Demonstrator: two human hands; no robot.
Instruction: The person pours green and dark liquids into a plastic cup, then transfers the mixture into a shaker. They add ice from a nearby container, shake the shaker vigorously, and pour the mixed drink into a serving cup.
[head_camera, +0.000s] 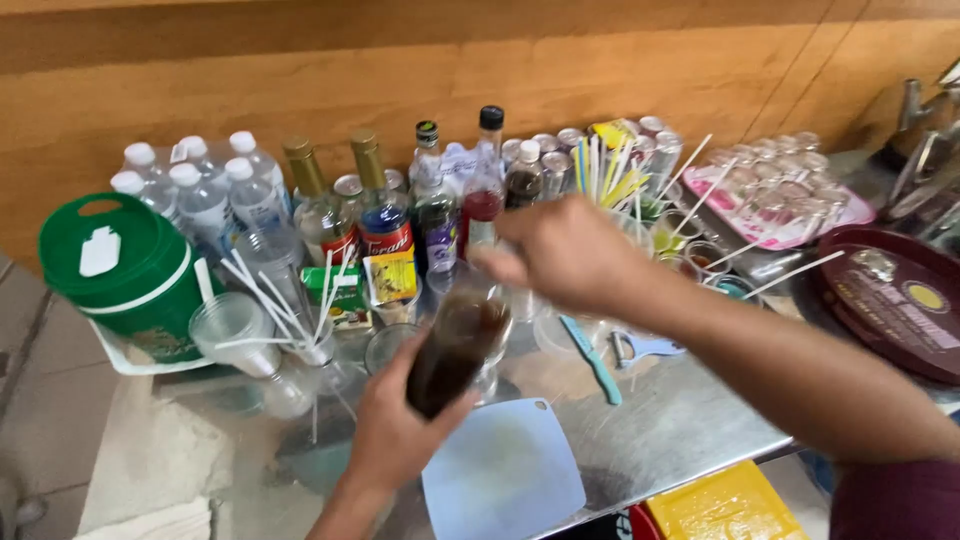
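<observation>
While the left hand (400, 425) wraps around the lower body of a dark bottle (455, 350), tilting it so the neck leans toward one o'clock, the right hand (570, 255) reaches across from three o'clock and closes its fingers at the bottle's top, seemingly on the cap, though blur there makes the exact grip hard to read. Holding low with one hand and working the top with the other looks like a way to steady the bottle against a twist. It is held above the metal counter (680, 420), near its middle, and the glass or clear plastic shows a brown liquid inside.

Directly below, at six o'clock, lies a pale blue cutting board (505, 480), thin and flat with rounded corners. At four o'clock from the bottle rest a teal-handled knife (592, 358) and a blue peeler (645, 348). At nine o'clock a green bucket with lid (125, 270) sits beside clear plastic cups (230, 330) stuck with white straws. Toward twelve o'clock, syrup bottles (385, 215) with gold caps stand against the wooden wall, and capped water bottles (200, 190) cluster at eleven. A round dark red tray (900, 310) lies at three o'clock.
</observation>
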